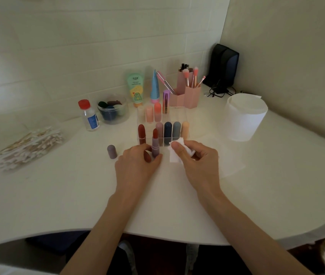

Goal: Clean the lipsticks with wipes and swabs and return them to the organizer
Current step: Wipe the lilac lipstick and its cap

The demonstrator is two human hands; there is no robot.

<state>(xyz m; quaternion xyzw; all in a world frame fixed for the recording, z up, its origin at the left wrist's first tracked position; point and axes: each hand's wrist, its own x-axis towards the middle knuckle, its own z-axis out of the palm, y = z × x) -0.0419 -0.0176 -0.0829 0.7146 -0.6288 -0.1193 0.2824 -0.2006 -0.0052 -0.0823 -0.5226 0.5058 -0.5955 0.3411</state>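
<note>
While the left hand (pixel 137 161) steadies an open lipstick (pixel 154 143) upright on the white table (pixel 78 195), fingers and thumb curled round its mauve base, the right hand (pixel 195 155) pinches a folded wipe (pixel 174 153) between thumb and fingertips just beside it, at the stick's three o'clock. In the head view the red bullet stands exposed and the wipe is not yet touching it. The upright hold seemingly keeps the colour off the table and offers the stick to the cloth. Its cap (pixel 112 151) stands apart at nine o'clock, probably set aside for refitting.

The clear organizer (pixel 179 118) sits at twelve o'clock, directly behind the hands, close enough for an easy return. Its front row holds a dark red lipstick (pixel 141 135), then pale pink, navy, grey-blue and peach ones; two coral tubes (pixel 157 110) stand in the row behind.

Farther back, at eleven o'clock, a clear tub (pixel 113 109) holds dark makeup sponges, with a red-capped bottle (pixel 90 116) beside it. At one o'clock a pink holder (pixel 187 94) carries brushes. A heap of cotton swabs (pixel 30 143) lies at nine o'clock, well apart, and a paper roll (pixel 244 116) stands at two o'clock. Wiping this lipstick appears to be the step in hand, with its capping and return to come
</note>
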